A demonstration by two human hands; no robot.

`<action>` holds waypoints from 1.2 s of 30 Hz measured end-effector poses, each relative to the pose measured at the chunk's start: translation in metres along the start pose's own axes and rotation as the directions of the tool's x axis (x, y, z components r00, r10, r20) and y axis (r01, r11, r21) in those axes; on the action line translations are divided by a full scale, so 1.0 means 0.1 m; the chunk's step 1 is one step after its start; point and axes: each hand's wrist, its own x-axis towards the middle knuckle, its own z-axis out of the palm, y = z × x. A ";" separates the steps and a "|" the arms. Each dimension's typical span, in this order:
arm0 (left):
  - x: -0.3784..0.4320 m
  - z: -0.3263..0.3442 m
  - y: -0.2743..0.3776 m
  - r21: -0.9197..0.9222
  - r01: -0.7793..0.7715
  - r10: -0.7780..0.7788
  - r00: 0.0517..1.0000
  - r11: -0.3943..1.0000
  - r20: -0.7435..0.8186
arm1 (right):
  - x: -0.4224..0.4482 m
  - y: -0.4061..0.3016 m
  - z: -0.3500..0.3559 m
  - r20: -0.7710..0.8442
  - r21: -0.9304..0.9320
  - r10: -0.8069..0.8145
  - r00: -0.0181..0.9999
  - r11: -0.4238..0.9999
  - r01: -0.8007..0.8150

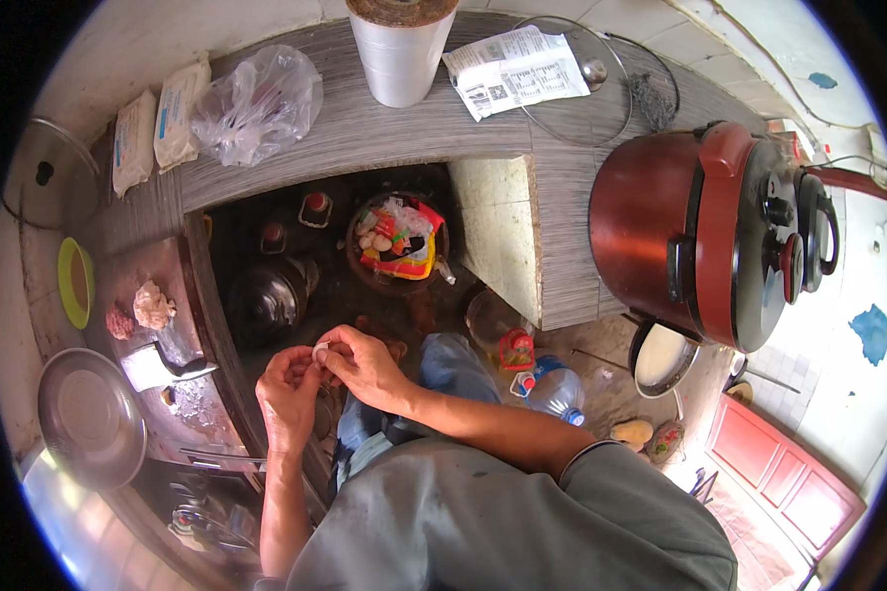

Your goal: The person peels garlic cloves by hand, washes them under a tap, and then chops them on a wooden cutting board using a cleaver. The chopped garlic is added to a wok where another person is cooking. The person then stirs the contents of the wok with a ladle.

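Observation:
My right hand pinches a small pale piece, possibly a garlic clove, between thumb and fingers. The fingertips of my left hand meet it from the other side, fingers curled. Both hands are in front of my body, just off the counter's edge. To their left, a cleaver with a dark handle lies flat on the cutting board. A pale chopped heap and a smaller reddish heap sit beyond the blade. Near the cleaver is a small brownish bit.
Below the counter stands a waste bin full of wrappers. A metal plate and green bowl flank the board. A red pressure cooker occupies the right counter. Bottles stand on the floor by my leg.

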 end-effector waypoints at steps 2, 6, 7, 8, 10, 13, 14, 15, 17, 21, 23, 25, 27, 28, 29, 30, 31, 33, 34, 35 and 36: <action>0.02 0.01 0.02 0.062 -0.032 0.033 0.999 0.998 -0.014 | 0.03 0.03 0.00 0.009 0.004 -0.014 1.000 1.000 0.014; 0.07 0.02 0.06 0.150 -0.098 0.105 0.994 0.984 -0.037 | 0.08 -0.01 -0.01 0.002 -0.108 -0.056 0.998 0.993 0.056; 0.07 0.02 0.07 0.198 -0.117 0.129 0.990 0.973 -0.051 | 0.08 -0.02 -0.01 0.006 -0.128 -0.061 0.998 0.990 0.062; 0.06 0.02 0.07 0.245 -0.134 0.154 0.986 0.960 -0.063 | 0.09 -0.03 -0.01 0.010 -0.147 -0.067 0.998 0.987 0.067; 0.07 0.02 0.07 0.292 -0.152 0.182 0.980 0.944 -0.079 | 0.10 -0.01 0.00 0.014 -0.153 -0.064 0.998 0.986 0.066; 0.10 0.03 0.09 0.294 -0.152 0.187 0.978 0.944 -0.096 | 0.11 -0.05 0.02 0.018 -0.161 -0.046 0.999 0.986 0.048; 0.10 0.03 0.11 0.299 -0.149 0.186 0.977 0.943 -0.102 | 0.12 -0.07 0.03 0.018 -0.164 -0.037 0.999 0.986 0.039; 0.10 0.03 0.12 0.302 -0.146 0.185 0.977 0.942 -0.105 | 0.12 -0.06 0.03 0.021 -0.152 -0.032 0.999 0.988 0.035; 0.10 0.00 0.08 0.321 -0.143 0.187 0.976 0.936 -0.112 | 0.13 -0.05 0.05 0.026 -0.128 -0.024 0.999 0.991 0.027; 0.11 -0.04 0.03 0.328 -0.103 0.146 0.983 0.939 -0.107 | 0.16 -0.05 0.04 0.070 -0.130 -0.002 0.998 0.991 0.011; 0.11 -0.07 0.03 0.336 -0.117 0.157 0.983 0.935 -0.093 | 0.16 -0.08 0.04 0.101 -0.116 0.017 0.995 0.993 -0.005; 0.11 -0.07 0.07 0.361 -0.144 0.190 0.977 0.921 -0.095 | 0.17 -0.06 0.06 0.096 -0.079 -0.002 0.995 0.997 0.010; 0.08 -0.05 0.12 0.406 -0.175 0.240 0.964 0.897 -0.116 | 0.16 -0.07 0.08 0.047 -0.095 -0.018 0.999 0.995 0.022; 0.08 -0.04 0.12 0.402 -0.162 0.230 0.965 0.901 -0.128 | 0.14 -0.10 0.11 0.001 -0.128 -0.025 1.000 0.991 0.025; 0.07 -0.03 0.12 0.399 -0.149 0.220 0.965 0.905 -0.140 | 0.12 -0.12 0.13 -0.044 -0.162 -0.033 0.998 0.986 0.025; 0.08 -0.02 0.13 0.393 -0.141 0.215 0.965 0.909 -0.151 | 0.13 -0.08 0.14 -0.069 -0.162 -0.074 0.995 0.985 0.062; 0.08 -0.02 0.12 0.389 -0.134 0.202 0.969 0.911 -0.140 | 0.14 -0.02 0.15 -0.093 -0.164 -0.115 0.989 0.982 0.099; 0.06 -0.03 0.11 0.382 -0.117 0.174 0.978 0.917 -0.119 | 0.14 0.01 0.16 -0.108 -0.172 -0.149 0.983 0.977 0.129; 0.05 -0.04 0.09 0.365 -0.119 0.174 0.977 0.924 -0.123 | 0.13 0.00 0.16 -0.099 -0.177 -0.142 0.985 0.976 0.123; 0.05 -0.05 0.06 0.347 -0.120 0.174 0.977 0.930 -0.127 | 0.13 -0.01 0.16 -0.090 -0.183 -0.134 0.987 0.976 0.116; 0.05 -0.06 0.04 0.330 -0.122 0.173 0.976 0.936 -0.132 | 0.13 0.01 0.16 -0.084 -0.164 -0.121 0.989 0.981 0.106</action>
